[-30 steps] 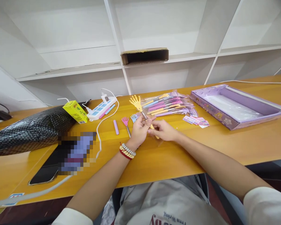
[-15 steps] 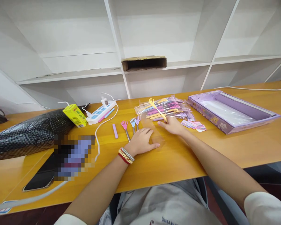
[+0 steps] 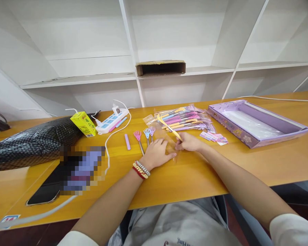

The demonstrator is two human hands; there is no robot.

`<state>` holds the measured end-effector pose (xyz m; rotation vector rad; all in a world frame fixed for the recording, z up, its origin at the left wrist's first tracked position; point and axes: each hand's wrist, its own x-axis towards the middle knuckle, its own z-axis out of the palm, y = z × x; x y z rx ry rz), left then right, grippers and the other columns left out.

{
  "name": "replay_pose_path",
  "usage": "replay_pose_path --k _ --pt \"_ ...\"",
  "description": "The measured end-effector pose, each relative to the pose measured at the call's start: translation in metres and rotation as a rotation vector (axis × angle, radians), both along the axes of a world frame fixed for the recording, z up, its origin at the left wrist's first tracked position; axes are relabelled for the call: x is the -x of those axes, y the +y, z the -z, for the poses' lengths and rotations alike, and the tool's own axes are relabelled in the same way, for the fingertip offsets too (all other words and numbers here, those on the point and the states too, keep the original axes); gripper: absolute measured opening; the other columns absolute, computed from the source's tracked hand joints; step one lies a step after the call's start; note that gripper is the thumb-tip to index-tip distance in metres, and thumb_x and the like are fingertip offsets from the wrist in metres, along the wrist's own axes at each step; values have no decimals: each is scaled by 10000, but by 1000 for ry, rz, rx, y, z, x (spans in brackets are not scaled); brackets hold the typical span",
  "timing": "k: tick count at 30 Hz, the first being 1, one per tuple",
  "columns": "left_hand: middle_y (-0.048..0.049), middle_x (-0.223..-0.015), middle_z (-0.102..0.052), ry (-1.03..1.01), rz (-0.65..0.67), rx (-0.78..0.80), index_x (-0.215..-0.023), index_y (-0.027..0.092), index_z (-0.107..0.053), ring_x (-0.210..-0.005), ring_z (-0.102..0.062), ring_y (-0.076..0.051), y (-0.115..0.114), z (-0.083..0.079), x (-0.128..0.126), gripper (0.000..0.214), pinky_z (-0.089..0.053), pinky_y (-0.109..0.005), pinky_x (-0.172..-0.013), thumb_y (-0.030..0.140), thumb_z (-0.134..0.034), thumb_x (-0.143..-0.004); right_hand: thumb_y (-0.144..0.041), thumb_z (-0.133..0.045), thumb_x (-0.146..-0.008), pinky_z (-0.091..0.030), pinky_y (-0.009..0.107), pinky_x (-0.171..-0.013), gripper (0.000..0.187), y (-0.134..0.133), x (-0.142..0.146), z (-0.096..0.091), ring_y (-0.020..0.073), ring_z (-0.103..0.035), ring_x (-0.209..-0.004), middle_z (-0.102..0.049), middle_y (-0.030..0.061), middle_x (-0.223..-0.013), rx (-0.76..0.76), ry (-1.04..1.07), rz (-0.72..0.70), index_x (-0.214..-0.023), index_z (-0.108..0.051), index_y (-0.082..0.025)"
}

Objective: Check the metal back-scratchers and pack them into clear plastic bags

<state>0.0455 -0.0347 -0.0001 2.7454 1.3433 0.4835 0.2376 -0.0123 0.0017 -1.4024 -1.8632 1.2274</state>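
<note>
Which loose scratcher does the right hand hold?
The yellow scratcher, held in the right hand; the pink one, blue one and purple one lie on the table.

On my feed I log the table [image 3: 190,186]: clear sleeve [image 3: 170,140] near centre, bagged sticks [image 3: 183,118] one o'clock, purple tray [image 3: 232,129] past two, power strip [image 3: 111,119] ten.
</note>
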Motion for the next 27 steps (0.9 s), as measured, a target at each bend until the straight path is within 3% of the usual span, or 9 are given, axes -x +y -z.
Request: replay_pose_path --k 4,8,10,12,15,18,21,24,27 --pt "-121 -1163 -534 -204 -78 -74 -1147 159 -496 -1118 -471 -254 4 -5 0 483 -350 -391 -959 503 -450 -812 -191 -624 -609 -388 192 -386 313 2 8 5 92 -522 -449 -548 -50 -588 -114 220 142 -780 -362 -199" --pt "-106 -1031 -582 -530 -240 -118 -1090 163 -522 -1006 -524 -234 13 -7 2 435 -389 -380 -894 479 -501 -793 -305 -672 -618 -453 236 -383 422 0 15 0 126 -577 -474 -546 -49 -658 -139 546 230 -802 -302 -218" --pt "-77 -891 -616 -685 -312 8 -973 168 -572 -860 -567 -213 19 -6 3 405 -429 -357 -789 512 -527 -763 -326 -701 -592 -464 237 -390 469 -1 16 -5 129 -594 -507 -548 -44 -701 -178 652 236 -783 -286 -220" --pt "-59 -747 -628 -797 -349 243 -801 164 -609 -693 -573 -184 24 -6 4 412 -440 -314 -651 562 -522 -741 -311 -720 -574 -480 240 -421 491 -4 16 -9 132 -611 -561 -557 -31 -752 -200 724 202 -766 -278 -219" --pt "-79 -707 -649 -959 -303 607 -696 148 -623 -575 -563 -159 26 -10 2 469 -394 -256 -475 597 -495 -736 -262 -725 -571 -494 258 -473 489 -8 17 -11 126 -608 -599 -573 -15 -816 -192 764 118 -758 -276 -218" --pt "-76 -795 -668 -1173 -125 734 -812 145 -636 -645 -600 -157 23 -16 -2 351 -421 -228 -477 476 -619 -697 -266 -709 -588 -457 253 -460 462 -11 20 -8 118 -574 -571 -565 -20 -787 -169 715 72 -763 -283 -220" --pt "-41 -794 -668 -1330 -10 658 -832 151 -628 -697 -617 -153 22 -19 -3 281 -488 -259 -609 292 -729 -610 -310 -662 -645 -393 236 -467 375 -12 22 -4 95 -495 -536 -531 -30 -709 -246 547 91 -747 -315 -211" --pt "-34 -747 -667 -1404 -59 537 -784 141 -627 -688 -627 -159 26 -21 2 238 -508 -304 -674 259 -731 -606 -357 -593 -723 -335 229 -515 300 -13 19 -4 77 -393 -533 -439 -42 -610 -460 244 118 -662 -353 -188" --pt "-39 -738 -666 -1508 -124 448 -784 131 -624 -695 -635 -163 33 -25 11 247 -512 -308 -682 270 -731 -609 -444 -516 -781 -246 225 -496 379 -14 11 -8 70 -308 -507 -340 -44 -530 -564 -83 42 -572 -355 -172"
